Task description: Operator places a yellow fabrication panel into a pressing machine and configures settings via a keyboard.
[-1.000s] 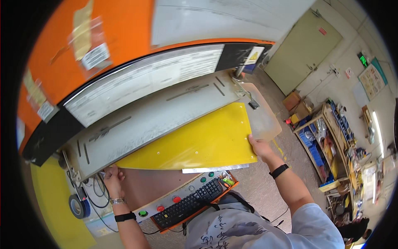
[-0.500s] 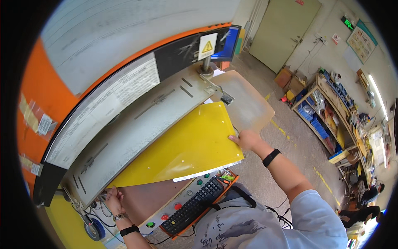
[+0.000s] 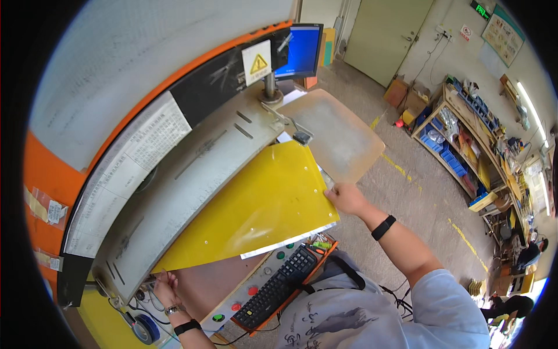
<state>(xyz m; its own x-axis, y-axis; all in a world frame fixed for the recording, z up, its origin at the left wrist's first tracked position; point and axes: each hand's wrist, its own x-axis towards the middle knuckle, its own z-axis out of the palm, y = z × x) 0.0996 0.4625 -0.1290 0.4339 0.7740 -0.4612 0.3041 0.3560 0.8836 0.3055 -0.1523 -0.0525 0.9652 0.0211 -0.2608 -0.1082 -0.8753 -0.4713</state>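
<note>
A thin, glossy yellow sheet with small holes along its edges lies slanted before me, its far side at the long grey metal plate of a machine. My right hand is closed on its right edge, thumb on top and fingers mostly out of sight beneath. Down at the sheet's left corner, my left hand has its fingers drawn together at the corner; the exact contact is partly hidden. A white strip shows under the near edge of the sheet. Below it is a brown flat surface.
Close to my body sit a black keyboard and a panel with red and green buttons. A tan board extends at the far right of the machine, near a monitor. Cluttered shelves stand farther right; people are beyond.
The whole view has shifted slightly, so the machine appears farther left. Both hands stay at the same places on the yellow sheet, which has hardly moved against the machine.
</note>
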